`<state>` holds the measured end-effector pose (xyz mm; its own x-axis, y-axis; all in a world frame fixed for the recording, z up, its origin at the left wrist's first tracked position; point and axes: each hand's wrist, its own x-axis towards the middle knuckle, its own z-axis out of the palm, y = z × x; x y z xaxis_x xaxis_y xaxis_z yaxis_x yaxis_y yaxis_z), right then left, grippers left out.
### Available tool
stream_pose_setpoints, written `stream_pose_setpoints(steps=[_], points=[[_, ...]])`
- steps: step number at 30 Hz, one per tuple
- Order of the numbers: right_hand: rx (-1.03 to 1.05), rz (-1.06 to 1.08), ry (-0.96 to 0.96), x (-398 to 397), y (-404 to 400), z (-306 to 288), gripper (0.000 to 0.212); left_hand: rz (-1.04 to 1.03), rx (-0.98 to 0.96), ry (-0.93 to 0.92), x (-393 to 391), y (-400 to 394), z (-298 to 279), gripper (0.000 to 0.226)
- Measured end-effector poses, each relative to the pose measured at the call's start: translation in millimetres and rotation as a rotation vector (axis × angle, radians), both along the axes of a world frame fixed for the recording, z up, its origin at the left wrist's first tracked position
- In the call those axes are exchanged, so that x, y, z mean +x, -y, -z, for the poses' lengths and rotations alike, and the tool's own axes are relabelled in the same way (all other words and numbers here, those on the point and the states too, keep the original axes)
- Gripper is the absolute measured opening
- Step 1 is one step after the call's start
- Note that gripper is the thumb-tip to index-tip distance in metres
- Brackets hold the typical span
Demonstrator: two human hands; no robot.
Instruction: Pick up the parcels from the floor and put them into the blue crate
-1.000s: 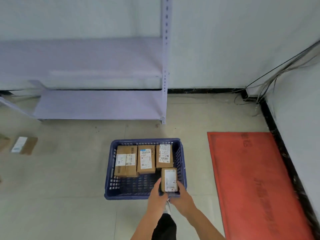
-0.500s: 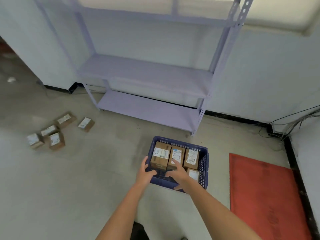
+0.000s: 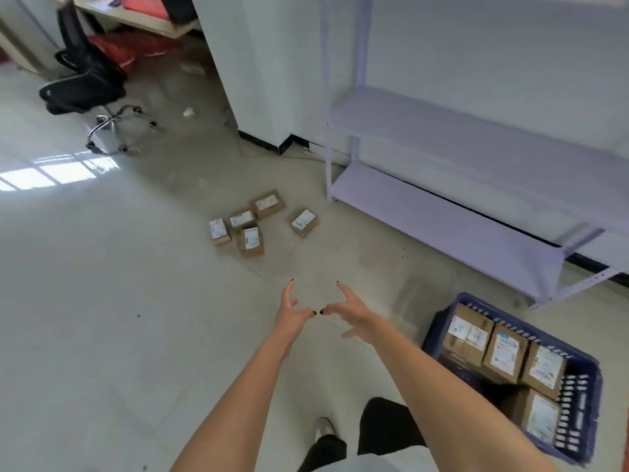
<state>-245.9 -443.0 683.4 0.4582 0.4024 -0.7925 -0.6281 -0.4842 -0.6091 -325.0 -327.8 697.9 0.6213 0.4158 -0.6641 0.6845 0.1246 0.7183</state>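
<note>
While both bare hands, left hand [image 3: 289, 318] and right hand [image 3: 354, 315], reach out mid-frame with fingers spread and released, five brown cardboard parcels [image 3: 252, 240] lie on the grey floor [image 3: 102, 301] above them. Blue plastic crate [image 3: 585, 396], lower right, contains four labelled boxes [image 3: 505, 356].

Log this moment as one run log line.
left hand: empty | right hand: empty | floor parcels: five | blue crate: four parcels

The floor [image 3: 102, 301] was pale and smooth, with a window's bright grid of light [image 3: 51, 172] thrown across it at the left. A lavender metal shelving unit [image 3: 459, 199] stood against the white wall [image 3: 476, 46] — its shelves bare — while a black office chair [image 3: 85, 83] sat by a desk [image 3: 136, 18] in the far corner.
</note>
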Motion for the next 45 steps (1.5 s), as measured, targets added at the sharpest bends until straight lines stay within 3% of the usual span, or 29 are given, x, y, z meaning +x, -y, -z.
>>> stream_pose_setpoints(steps=[7, 17, 23, 30, 34, 39, 42, 45], points=[[-0.015, -0.099, 0.013, 74, -162, 26, 0.085, -0.076, 0.005, -0.011, 67, -162, 27, 0.077], [-0.119, -0.199, -0.011, 170, -336, 64, 0.083, -0.182, -0.117, -0.091, 153, -330, 82, 0.077], [-0.207, -0.189, -0.029, 225, -446, 121, 0.081, -0.172, -0.175, -0.129, 205, -445, 143, 0.074], [-0.249, -0.263, 0.007, 290, -563, 256, 0.076, -0.187, -0.143, -0.155, 266, -555, 271, 0.068], [-0.3, -0.363, 0.078, 326, -608, 373, 0.064, -0.242, -0.164, -0.194, 295, -593, 384, 0.067], [-0.373, -0.52, 0.218, 372, -649, 531, 0.063, -0.291, -0.192, -0.336, 310, -619, 545, 0.065], [-0.427, -0.649, 0.314, 387, -668, 613, 0.075, -0.388, -0.268, -0.45, 314, -621, 623, 0.059], [-0.439, -0.806, 0.376, 393, -684, 672, 0.087, -0.479, -0.468, -0.493, 325, -623, 668, 0.046]])
